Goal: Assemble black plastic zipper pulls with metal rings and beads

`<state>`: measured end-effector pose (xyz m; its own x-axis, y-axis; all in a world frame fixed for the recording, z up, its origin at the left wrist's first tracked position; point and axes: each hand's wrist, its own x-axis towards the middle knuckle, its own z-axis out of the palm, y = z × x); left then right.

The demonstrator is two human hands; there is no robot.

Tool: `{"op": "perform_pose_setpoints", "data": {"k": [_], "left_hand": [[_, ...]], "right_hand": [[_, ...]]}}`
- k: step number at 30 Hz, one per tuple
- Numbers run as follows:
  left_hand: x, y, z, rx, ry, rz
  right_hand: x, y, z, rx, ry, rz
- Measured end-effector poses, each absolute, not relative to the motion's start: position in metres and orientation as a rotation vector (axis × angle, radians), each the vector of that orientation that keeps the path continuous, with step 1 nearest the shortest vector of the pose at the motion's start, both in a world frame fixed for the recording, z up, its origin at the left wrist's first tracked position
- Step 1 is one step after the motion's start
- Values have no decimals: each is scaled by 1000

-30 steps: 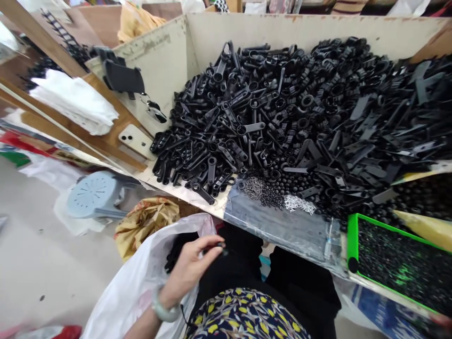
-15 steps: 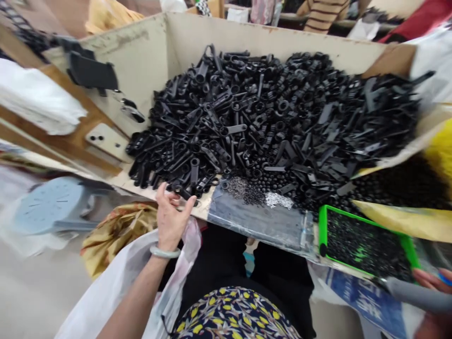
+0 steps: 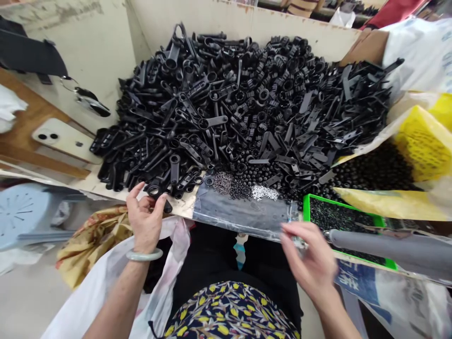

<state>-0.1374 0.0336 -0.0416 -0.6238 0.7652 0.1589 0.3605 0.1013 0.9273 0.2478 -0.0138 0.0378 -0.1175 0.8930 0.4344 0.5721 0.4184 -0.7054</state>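
A heap of black plastic parts (image 3: 229, 108) filled the surface inside a bin with scuffed beige walls (image 3: 282, 28). The parts were matte and hard-looking: flat levers with a ring at one end, ribbed collars and thin straight strips, all tangled together.

At the heap's near edge, by the rim of the surface, lay one ring-ended lever (image 3: 154, 190), its round eye turned up. The left hand (image 3: 144, 221) sat at it with thumb and forefinger apart, one on either side and the fingertips touching it. A smooth pale-green bangle (image 3: 144, 255) circled that wrist, above a crinkled white plastic bag (image 3: 106, 292).

A glossy clear plastic sheet (image 3: 243, 214) covered the near strip of the surface. On it lay a small mound of dark wiry bits (image 3: 231, 184), with a scatter of bright silver pins (image 3: 264, 192) just beside.

The right hand (image 3: 307, 263) was blurred. It hovered near the sheet's right corner with its fingers loosely apart, and it held nothing. Just beside it lay a grey rounded handle (image 3: 388, 247), across a green-rimmed tray (image 3: 305, 209) of fine black grains.
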Motion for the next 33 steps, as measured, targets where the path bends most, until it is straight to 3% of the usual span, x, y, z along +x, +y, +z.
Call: {"op": "perform_pose_setpoints", "data": {"k": [2, 6, 11, 16, 33], "left_hand": [[-136, 31, -33, 1071, 2012, 1579], [-120, 20, 4, 809, 1754, 1735], [-81, 16, 37, 236, 1008, 1197], [-53, 25, 19, -26, 641, 905], [-35, 17, 3, -6, 513, 901]], "right_hand": [[223, 20, 5, -1330, -1861, 567], [190, 58, -35, -1508, -1935, 454], [176, 68, -43, -1610, -2021, 190], [173, 70, -41, -1598, -2082, 161], [183, 61, -46, -1459, -2202, 194]]}}
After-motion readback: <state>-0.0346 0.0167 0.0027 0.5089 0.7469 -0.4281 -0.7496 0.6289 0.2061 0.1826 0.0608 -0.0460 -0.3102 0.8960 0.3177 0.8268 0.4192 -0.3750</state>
